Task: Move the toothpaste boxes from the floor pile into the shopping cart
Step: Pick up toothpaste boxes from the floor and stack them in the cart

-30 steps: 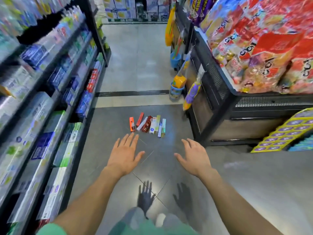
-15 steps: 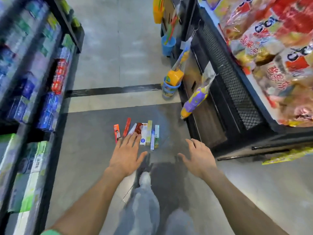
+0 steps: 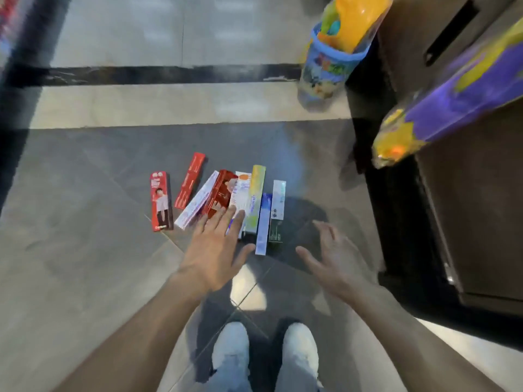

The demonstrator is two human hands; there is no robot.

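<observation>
The toothpaste boxes [image 3: 226,199] sit fanned out on the grey floor tiles [image 3: 85,222], approx 12 o'clock from the shoes [image 3: 232,346]. No cart in view, so carry distance is a guess. Left hand [image 3: 215,250] has fingers spread, tips over the dark red box [image 3: 222,192], holding nothing. Right hand [image 3: 336,258] is blurry, fingers loosely spread, empty, at 3 o'clock of the pile. Risk imo: grabbing w/ splayed fingers scatters the slick overlapping boxes, esp the loose red ones [image 3: 190,181] at 10 o'clock.

Bright overhead light, floor glare, blurred edges.
</observation>
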